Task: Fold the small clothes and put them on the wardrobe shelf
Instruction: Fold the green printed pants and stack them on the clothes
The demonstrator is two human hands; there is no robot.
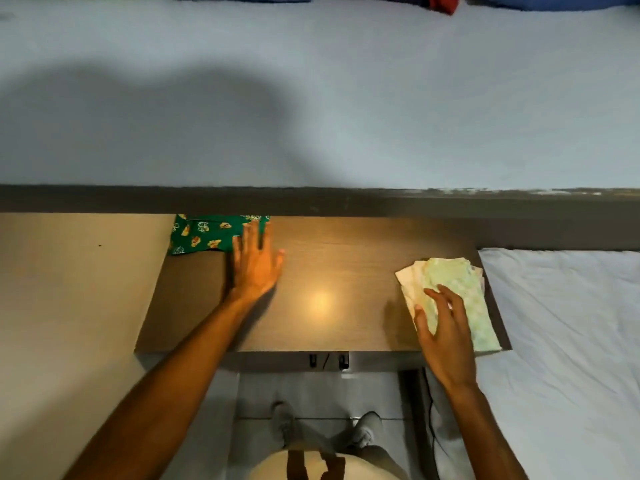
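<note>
A folded green garment with yellow and white prints [201, 235] lies at the back left of the brown wooden table [332, 271]. My left hand [254, 263] is flat with fingers spread, its fingertips resting on the garment's right edge. A folded pale green and cream cloth stack [453, 282] lies at the table's right end. My right hand [441, 336] rests on the stack's near part with fingers apart.
A dark ledge [346, 200] runs along the table's back, under a pale blue wall. A bed with a white sheet [571, 341] lies to the right. Coloured clothes [443, 3] show at the top edge. My feet [325, 427] stand on the floor below.
</note>
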